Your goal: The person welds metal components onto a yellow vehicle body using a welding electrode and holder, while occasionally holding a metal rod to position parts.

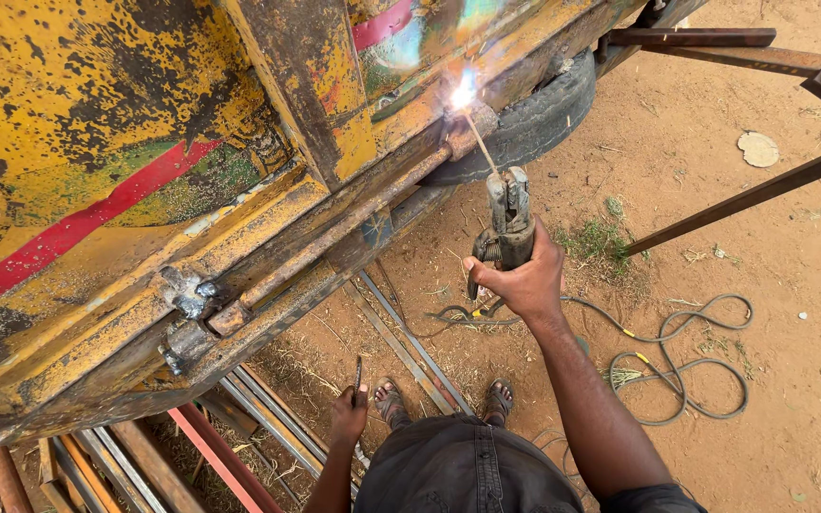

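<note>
Here, welding at the lower edge of a yellow vehicle body [97, 114], paint chipped, rust-blotched, crossed by a red stripe. Right hand [523, 278] clenched round the electrode holder [507, 217], a worn grey clamp with dark grip, raised just above the wrist. Thin welding rod [480, 142] slanting up-left from the clamp, tip touching a rusty steel pipe [334, 237] along the body's bottom rail, a bright white-blue arc [465, 92] at the contact point. Worn tyre [534, 119] just behind the arc. Left hand [349, 413] low beside the knee, closed on a small dark tool [357, 373], kind unclear. Grey cable [686, 366] looping on the red earth right of the sandalled feet [391, 399]. Steel angle bars [239, 446] lying beneath the body.
</note>
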